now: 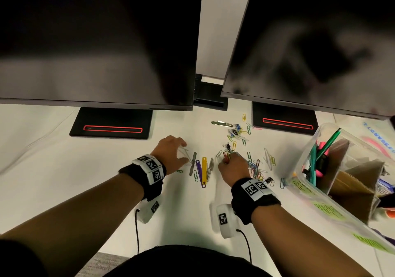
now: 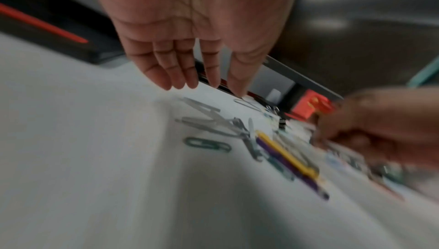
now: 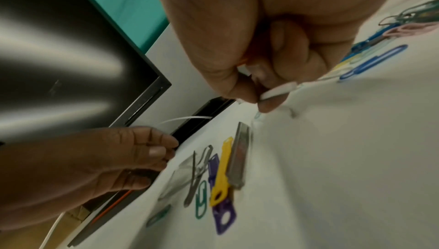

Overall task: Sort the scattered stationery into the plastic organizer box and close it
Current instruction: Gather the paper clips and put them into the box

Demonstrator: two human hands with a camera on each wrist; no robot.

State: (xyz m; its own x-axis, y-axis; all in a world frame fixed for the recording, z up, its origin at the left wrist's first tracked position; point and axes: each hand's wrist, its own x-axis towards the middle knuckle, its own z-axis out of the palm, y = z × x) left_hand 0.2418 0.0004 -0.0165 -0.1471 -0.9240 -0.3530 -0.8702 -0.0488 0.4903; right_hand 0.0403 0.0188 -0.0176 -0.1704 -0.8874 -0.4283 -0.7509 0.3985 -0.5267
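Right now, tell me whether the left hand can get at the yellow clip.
Probably yes. The left hand hovers open over the desk, and the yellow clip lies flat just to its right. Only a grey clip and a purple clip lie between, nothing on top.

On the desk (image 1: 53, 169), before two monitors (image 1: 96, 41), paper clips (image 1: 254, 167) lie scattered at centre, a row of flat strips (image 1: 204, 169) just left of them, the organizer box (image 1: 333, 191) (pens (image 1: 320, 154) standing inside) at the right edge.
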